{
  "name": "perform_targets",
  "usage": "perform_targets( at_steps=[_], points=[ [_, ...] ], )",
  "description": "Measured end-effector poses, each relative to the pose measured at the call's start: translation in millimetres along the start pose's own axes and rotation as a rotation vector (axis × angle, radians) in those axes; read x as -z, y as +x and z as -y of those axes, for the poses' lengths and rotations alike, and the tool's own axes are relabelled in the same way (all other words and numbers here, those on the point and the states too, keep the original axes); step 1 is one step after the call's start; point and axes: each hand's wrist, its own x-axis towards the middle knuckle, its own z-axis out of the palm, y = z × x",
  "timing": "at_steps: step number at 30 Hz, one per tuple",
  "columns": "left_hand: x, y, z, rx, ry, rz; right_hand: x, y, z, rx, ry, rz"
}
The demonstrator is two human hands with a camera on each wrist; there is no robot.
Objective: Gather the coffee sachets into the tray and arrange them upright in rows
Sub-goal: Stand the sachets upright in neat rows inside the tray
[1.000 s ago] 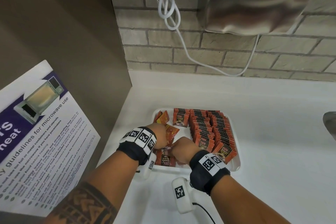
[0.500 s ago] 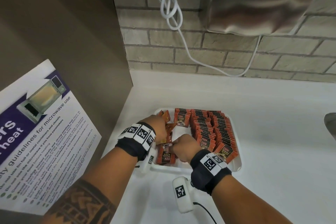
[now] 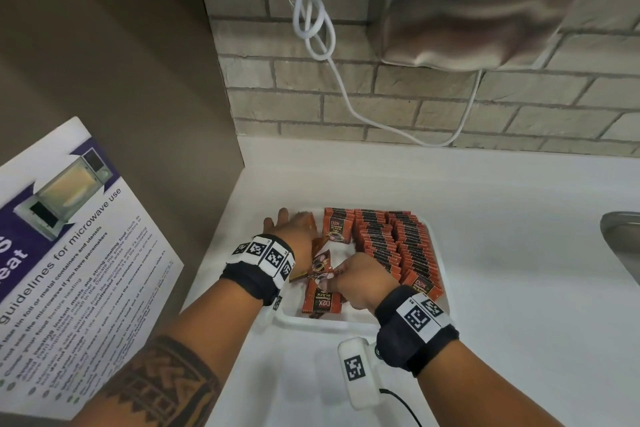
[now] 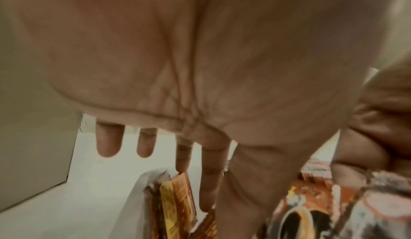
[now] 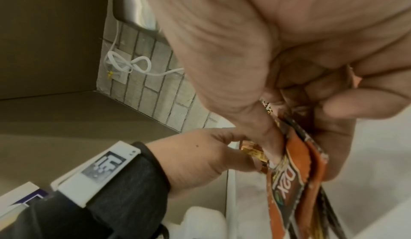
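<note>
A: We're watching the right hand (image 3: 360, 279) pinching a small bunch of coffee sachets (image 5: 293, 170) between thumb and curled fingers, low over the near left part of the white tray (image 3: 311, 321) on the desk (image 3: 485, 218).

B: And the left hand (image 3: 294, 232) is lying spread, fingers (image 4: 208, 177) straight, propping a few standing sachets (image 4: 175, 206) at the tray's far left corner.

A: We're judging this as the last row going in; two packed rows (image 3: 394, 246) are already filling the right side.

B: We're still seeing loose sachets (image 3: 320, 300) lying flat near the front. Next, we're thinking the bunch needs squaring up and setting upright against the left hand's stack.
</note>
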Motion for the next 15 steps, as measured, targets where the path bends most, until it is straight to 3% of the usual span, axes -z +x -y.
perform_targets(
  at_steps=[4,7,11,15],
  points=[
    [-12.5,4.8,1.7,0.079,0.058,0.015,0.4,0.6,-2.3,-0.008,0.021,0.012],
    [-8.4,-6.3,-3.1,0.042,0.13,-0.032,2.1,-0.7,-3.3,-0.014,0.04,0.02],
    [1.3,-17.2,-10.8,0.052,0.22,0.032,2.0,-2.0,-2.8,-0.032,0.061,0.01],
    [15.1,-25.6,-17.5,-0.03,0.284,0.025,1.1,-2.0,-1.0,-0.045,0.046,0.012]
  ],
)
